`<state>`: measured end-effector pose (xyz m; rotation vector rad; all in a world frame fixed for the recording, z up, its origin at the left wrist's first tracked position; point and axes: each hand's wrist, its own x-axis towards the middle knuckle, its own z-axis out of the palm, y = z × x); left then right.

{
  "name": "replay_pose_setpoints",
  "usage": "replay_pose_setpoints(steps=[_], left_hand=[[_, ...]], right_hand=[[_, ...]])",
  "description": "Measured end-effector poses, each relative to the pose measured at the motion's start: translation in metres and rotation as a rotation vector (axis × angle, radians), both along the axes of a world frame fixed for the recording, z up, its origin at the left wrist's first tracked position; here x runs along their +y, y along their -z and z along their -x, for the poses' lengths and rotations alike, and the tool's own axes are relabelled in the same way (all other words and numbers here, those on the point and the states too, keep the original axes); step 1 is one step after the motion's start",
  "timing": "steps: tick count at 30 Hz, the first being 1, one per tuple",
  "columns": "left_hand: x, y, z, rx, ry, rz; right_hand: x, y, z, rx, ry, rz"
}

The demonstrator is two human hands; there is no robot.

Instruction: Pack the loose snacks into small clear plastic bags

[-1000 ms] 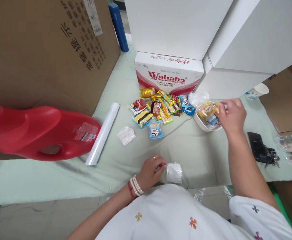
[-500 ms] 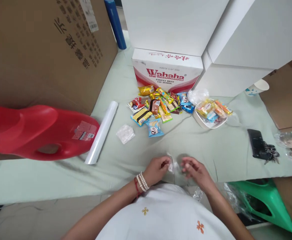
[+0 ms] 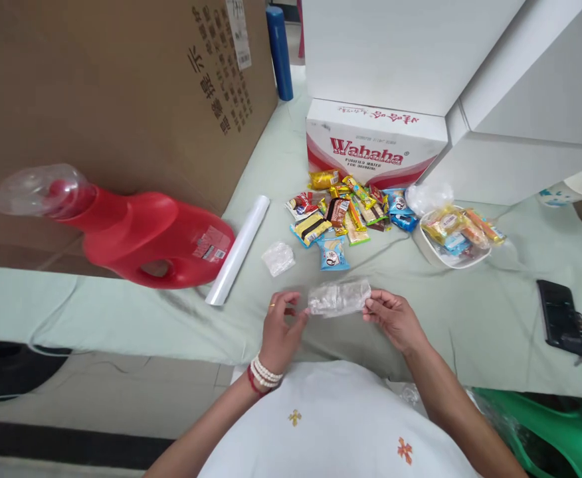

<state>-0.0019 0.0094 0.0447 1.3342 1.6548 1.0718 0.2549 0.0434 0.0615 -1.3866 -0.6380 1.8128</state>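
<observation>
My left hand and my right hand hold a crumpled clear plastic bag stretched between them, just above the pale green cloth. My left wrist wears bead bracelets. Beyond the bag lies a pile of wrapped snacks. To the right of the pile stands a white bowl filled with more wrapped snacks. A second crumpled clear bag lies on the cloth left of the pile.
A red detergent jug lies on its side at the left, with a white roll beside it. A Wahaha carton, white boxes and a big cardboard box stand behind. A black phone with keys lies at right.
My right hand left the bowl of snacks and came back to my left hand. Both hands lifted the clear bag off the cloth and spread it out. The view shifted left.
</observation>
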Motion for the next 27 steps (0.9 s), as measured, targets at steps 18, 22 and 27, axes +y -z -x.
replay_pose_setpoints(steps=[18, 22, 27], left_hand=[[0.047, -0.011, -0.044, -0.314, 0.086, 0.170], [0.040, -0.015, -0.058, -0.163, 0.097, 0.128], [0.074, -0.025, -0.018, -0.050, 0.400, 0.196]], right_hand=[[0.005, -0.014, -0.022, -0.156, -0.090, -0.303], [0.000, -0.005, 0.028, -0.065, -0.222, -0.326], [0.007, 0.001, 0.025, -0.161, -0.182, -0.198]])
